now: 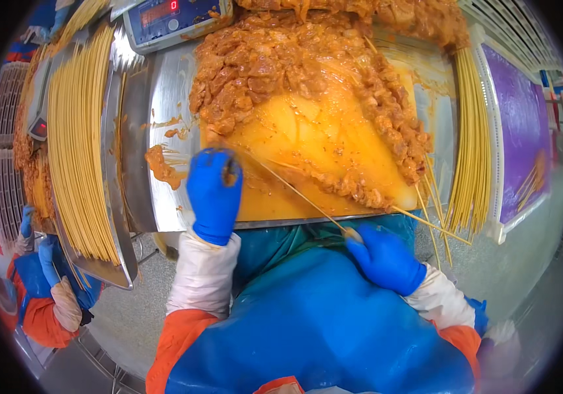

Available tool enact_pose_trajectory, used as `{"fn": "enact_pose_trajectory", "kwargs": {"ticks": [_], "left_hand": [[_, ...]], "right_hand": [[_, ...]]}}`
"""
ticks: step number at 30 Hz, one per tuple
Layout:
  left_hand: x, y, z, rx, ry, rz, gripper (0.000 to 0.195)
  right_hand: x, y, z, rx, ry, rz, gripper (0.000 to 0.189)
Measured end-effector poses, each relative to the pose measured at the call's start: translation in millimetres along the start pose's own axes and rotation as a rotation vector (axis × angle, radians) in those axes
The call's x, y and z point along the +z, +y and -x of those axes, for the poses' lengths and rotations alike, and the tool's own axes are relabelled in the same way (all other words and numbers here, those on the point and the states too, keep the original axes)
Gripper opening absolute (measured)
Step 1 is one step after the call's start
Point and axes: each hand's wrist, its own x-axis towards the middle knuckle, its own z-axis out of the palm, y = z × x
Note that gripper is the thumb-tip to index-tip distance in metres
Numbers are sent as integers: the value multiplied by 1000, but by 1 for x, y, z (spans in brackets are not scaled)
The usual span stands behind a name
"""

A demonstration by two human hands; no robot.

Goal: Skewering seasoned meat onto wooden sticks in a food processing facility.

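Observation:
My right hand [385, 258], in a blue glove, pinches the lower end of a thin wooden skewer [301, 194]. The skewer slants up and left over an orange-stained cutting board [306, 143], its far end beside my left hand [215, 194]. That hand is gloved too, its fingers curled at the board's left edge. What lies inside the curl is too dark and blurred to tell. Beyond it spreads a large heap of marinated meat pieces [262, 64]. One meat-loaded skewer [355, 189] rests near the board's front edge; more loaded skewers [399, 123] lie along its right side.
A steel tray of bare skewers [79, 147] stands left, and another bundle of skewers [471, 138] lies right. A digital scale [178, 22] is at the back. A purple-lined white tray [518, 133] sits far right. A co-worker in a blue apron [45, 290] is at the left.

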Motion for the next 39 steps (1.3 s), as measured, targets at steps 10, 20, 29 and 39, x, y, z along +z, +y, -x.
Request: {"fn": "enact_pose_trajectory", "kwargs": {"ticks": [10,20,29,39], "left_hand": [[-8,62,5,180,-318,184,42],[15,50,-10,76,-290,110,26],[11,50,-14,86,-308,70,23],[7,43,-24,-34,-363,220,36]], "right_hand": [[-51,52,32,136,450,-117,33],[-99,126,14,269,864,493,32],[-37,55,18,-124,408,480,24],[-8,100,64,-14,339,-242,30]]}}
